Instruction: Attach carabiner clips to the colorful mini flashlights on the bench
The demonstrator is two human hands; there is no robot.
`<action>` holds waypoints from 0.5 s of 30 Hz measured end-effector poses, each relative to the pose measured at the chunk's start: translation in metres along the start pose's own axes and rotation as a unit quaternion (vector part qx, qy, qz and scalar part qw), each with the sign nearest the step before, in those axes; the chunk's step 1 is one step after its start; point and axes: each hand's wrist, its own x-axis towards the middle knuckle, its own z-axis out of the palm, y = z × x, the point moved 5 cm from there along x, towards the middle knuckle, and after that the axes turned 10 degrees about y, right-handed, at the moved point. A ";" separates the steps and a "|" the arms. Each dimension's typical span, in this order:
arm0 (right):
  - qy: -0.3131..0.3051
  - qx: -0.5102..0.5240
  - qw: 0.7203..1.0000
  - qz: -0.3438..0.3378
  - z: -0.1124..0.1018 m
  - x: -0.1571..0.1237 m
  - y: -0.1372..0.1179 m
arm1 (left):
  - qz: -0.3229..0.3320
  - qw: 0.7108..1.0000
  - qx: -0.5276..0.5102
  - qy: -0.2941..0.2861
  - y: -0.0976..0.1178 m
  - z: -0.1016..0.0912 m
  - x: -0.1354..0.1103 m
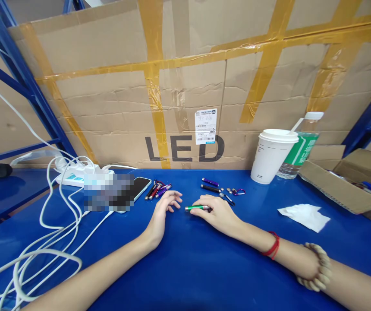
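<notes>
My right hand [216, 212] is closed around a small green flashlight [196, 207] with silver ends, lying level just above or on the blue table. To its left, my left hand [166, 207] holds nothing; its fingers are apart and slightly curled, a short way from the flashlight's end. Beyond my right hand lie a purple tube [210, 182] and a black tube [210, 188]. Beside them are several small round button cells [229, 190], a purple carabiner clip [240, 191] and a dark clip [229, 199]. Several finished-looking flashlights with clips [158, 190] lie bunched behind my left hand.
Left on the table [185, 276] are a phone [140, 190], a white power strip [75, 178] and tangled white cables [48, 229]. At right stand a paper cup [271, 157], a water bottle [302, 151], a tissue [305, 216] and an open carton [344, 185]. A tall cardboard sheet [117, 116] closes the back.
</notes>
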 end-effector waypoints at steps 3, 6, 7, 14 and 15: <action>-0.011 0.006 1.000 0.001 0.000 0.000 -0.001 | 0.000 1.000 0.002 -0.004 0.000 0.000 0.000; -0.020 0.013 1.000 0.004 0.001 0.000 0.000 | -0.001 1.000 0.006 -0.006 0.000 0.000 0.000; -0.022 0.016 1.000 0.005 0.001 0.000 0.001 | -0.001 1.000 0.007 -0.006 -0.001 0.000 0.000; -0.018 0.018 1.000 0.001 0.002 0.000 0.004 | 0.011 1.000 0.021 -0.003 -0.003 -0.002 0.002; -0.018 0.015 1.000 0.000 0.002 -0.001 0.003 | 0.016 0.999 0.033 0.001 -0.003 -0.002 0.002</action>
